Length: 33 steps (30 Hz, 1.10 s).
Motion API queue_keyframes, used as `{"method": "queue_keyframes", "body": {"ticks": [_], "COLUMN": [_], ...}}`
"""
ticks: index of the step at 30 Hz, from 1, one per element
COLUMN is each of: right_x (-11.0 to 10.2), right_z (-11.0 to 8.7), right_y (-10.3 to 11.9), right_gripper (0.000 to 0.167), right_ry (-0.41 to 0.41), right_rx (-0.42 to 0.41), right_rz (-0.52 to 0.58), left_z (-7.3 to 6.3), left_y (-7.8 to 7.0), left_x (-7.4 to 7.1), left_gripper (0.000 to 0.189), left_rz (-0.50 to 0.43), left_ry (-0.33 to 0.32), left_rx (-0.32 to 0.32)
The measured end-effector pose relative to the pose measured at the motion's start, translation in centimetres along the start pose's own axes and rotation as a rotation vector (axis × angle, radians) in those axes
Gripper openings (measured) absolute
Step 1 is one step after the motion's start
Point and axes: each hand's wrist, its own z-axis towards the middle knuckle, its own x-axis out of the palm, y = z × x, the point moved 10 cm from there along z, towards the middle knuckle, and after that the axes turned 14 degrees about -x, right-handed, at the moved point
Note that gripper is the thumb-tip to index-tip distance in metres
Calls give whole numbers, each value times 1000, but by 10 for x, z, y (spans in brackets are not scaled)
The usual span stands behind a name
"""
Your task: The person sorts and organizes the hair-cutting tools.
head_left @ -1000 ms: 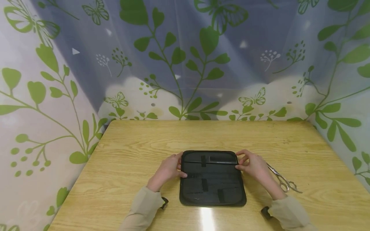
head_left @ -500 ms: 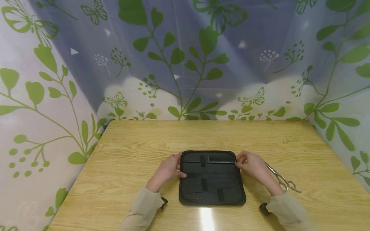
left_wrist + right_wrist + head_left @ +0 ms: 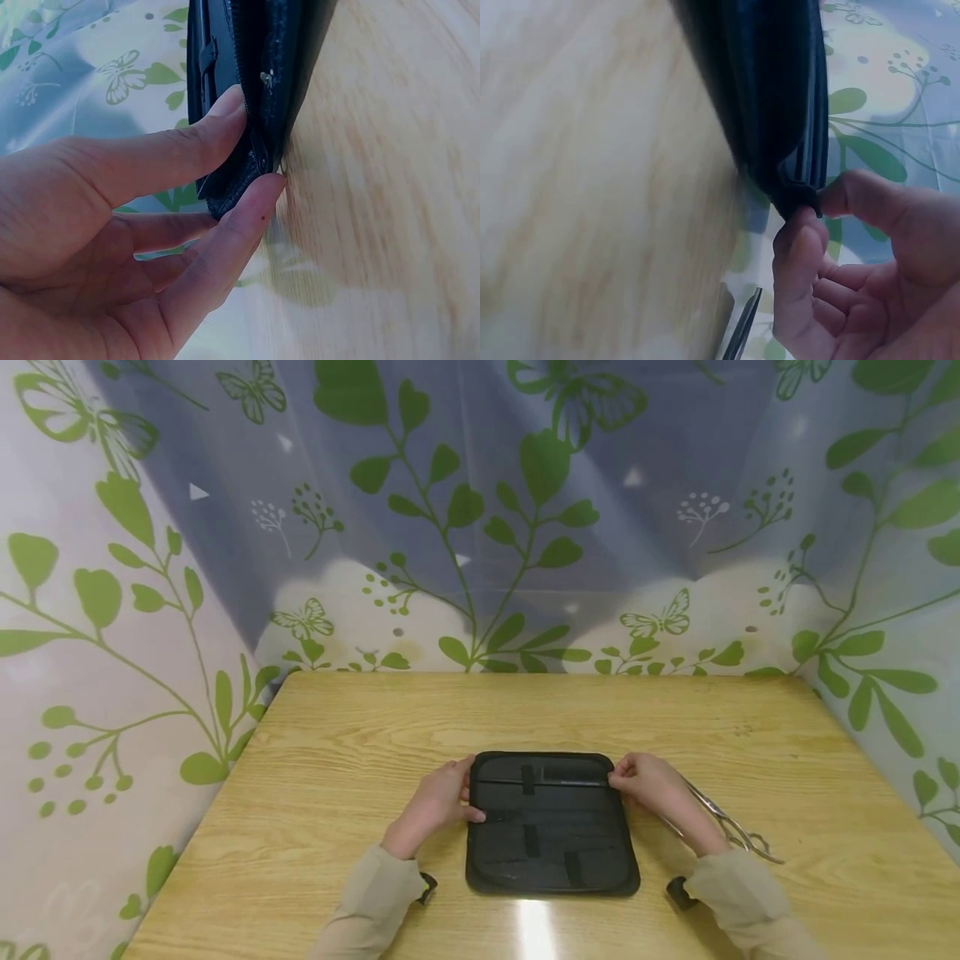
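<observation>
A black zip case (image 3: 553,839) lies spread on the table, with elastic straps across its inside. Under its upper strap is a dark comb-like strip (image 3: 573,774). My left hand (image 3: 433,806) grips the case's left edge, thumb over the rim and fingers outside; the zipper teeth (image 3: 238,45) show beside that thumb. At the upper right edge, my right hand (image 3: 651,785) pinches a small black bit of the rim (image 3: 801,196), close to the strip's end, between thumb and index finger. Its other fingers curl inward.
Silver hair scissors (image 3: 722,817) lie right of the case, partly behind the right forearm. A thin metal tip (image 3: 672,827) shows on that forearm's near side. The wood-grain table (image 3: 360,727) meets a leaf-patterned curtain (image 3: 480,527) at the back.
My right hand has closed its fingers in on the case's upper right edge and shifted slightly left. The left hand and the case stay in place.
</observation>
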Motion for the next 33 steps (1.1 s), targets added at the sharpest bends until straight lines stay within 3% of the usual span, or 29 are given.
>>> {"method": "queue_keyframes", "body": {"ticks": [9, 20, 27, 30, 33], "right_x": [-1, -3, -12, -22, -36], "right_z": [2, -8, -22, -31, -41], "right_y": [2, 8, 6, 2, 1], "right_gripper": [16, 12, 26, 27, 21], "right_ry": [12, -17, -17, -38, -76], "right_rx": [-22, -99, -107, -113, -136], "right_rz": [-73, 10, 46, 17, -86], "left_z": [-3, 0, 3, 2, 1], "left_y": [-4, -1, 0, 0, 0], "left_x": [-2, 0, 1, 1, 1], "left_gripper": [86, 89, 89, 89, 89], "left_rz": [-1, -9, -6, -13, -20], "left_ry": [1, 6, 0, 4, 8], "left_rx": [3, -11, -17, -19, -19]}}
